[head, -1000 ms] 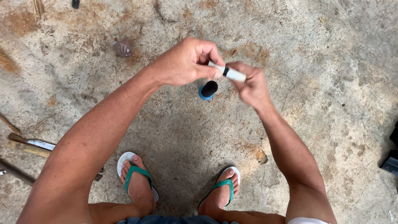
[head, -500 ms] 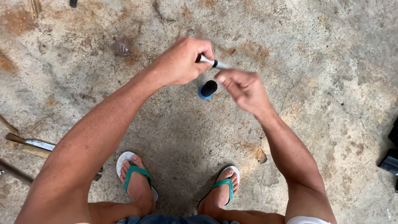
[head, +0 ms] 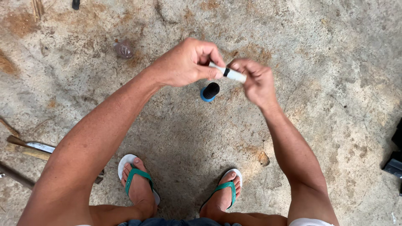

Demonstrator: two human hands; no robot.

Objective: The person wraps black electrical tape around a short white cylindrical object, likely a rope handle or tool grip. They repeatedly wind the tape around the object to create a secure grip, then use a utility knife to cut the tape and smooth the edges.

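Concrete floor (head: pixel 335 62), stained and dusty, fills the frame. At upper centre, left hand (head: pixel 186 62) and right hand (head: pixel 255 81) both pinch a white tube (head: pixel 232 74).

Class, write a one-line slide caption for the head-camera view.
Left hand and right hand grip a white marker above concrete floor.

concrete floor (head: pixel 343 83) | black-blue bottle (head: pixel 209 91) | blade tool (head: pixel 31 147) | sandalled feet (head: pixel 138 184)

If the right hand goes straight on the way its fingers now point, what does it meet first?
The right hand points toward the left hand, so it would likely meet those fingers first; both already hold the white tube between them. Depth is unclear.
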